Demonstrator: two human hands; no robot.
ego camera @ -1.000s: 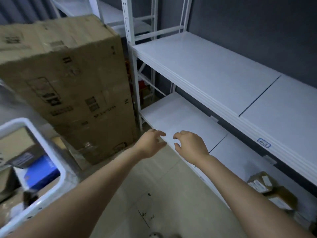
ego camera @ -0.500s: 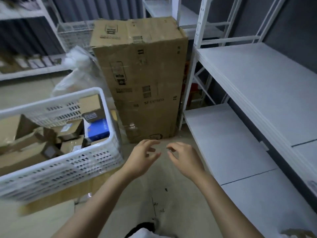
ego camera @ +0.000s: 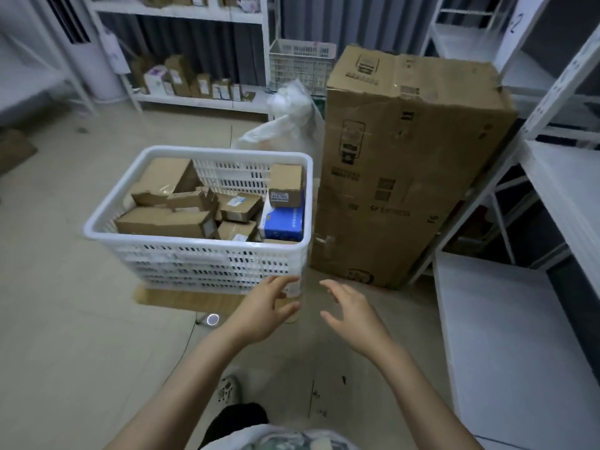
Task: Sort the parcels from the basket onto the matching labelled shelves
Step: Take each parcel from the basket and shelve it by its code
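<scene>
Nearly a full basket of parcels to go, and both hands hold nothing.

White shelving runs down the right edge of the frame, and a far rack at upper left carries a row of boxes. Next to the shelving stands a tall cardboard carton printed "SF EXPRESS". At centre left the white slotted basket sits low, crowded with brown parcels, a blue box and a small labelled parcel leaning above it. Their labels are too small to read. To my eye most of the sorting remains. Lower centre, the left hand reaches at the basket's near right corner, and the right hand hangs just beside it. Both have their fingers loosely spread and slightly curled.
</scene>
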